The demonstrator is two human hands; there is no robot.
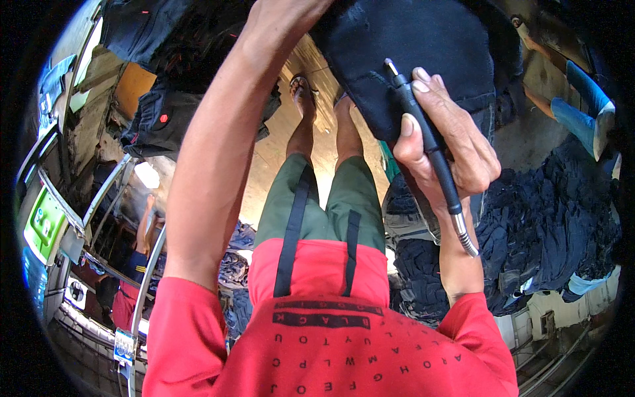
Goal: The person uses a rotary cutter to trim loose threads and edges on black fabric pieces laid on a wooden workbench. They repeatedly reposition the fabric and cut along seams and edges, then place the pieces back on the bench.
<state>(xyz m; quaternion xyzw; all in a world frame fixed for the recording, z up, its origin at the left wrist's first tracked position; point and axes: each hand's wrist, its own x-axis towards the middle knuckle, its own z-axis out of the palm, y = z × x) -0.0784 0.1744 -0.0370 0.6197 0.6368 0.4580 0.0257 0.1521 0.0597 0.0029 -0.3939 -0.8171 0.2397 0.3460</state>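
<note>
In my right hand (456, 142) is a slim black rotary handpiece (430, 135). My fingers and thumb close round its barrel. Its pale, narrow tip points up and left, over dark denim cloth (436, 46); I cannot tell whether the two touch. A metal spring collar sits at the tool's lower end, by my wrist. The denim hangs in front of me with a worn, faded seam down its right side. My left arm (218, 145) reaches up past the top edge, so the fingers of that hand are cut off from view.
Dark garments pile up at the upper left (165, 119) and in a big heap on the right (542, 225). A green plastic tray (45, 221) stands at far left beside metal rails. Another person's arm (145, 225) shows behind those rails; blue-clad limbs (582, 99) are at far right.
</note>
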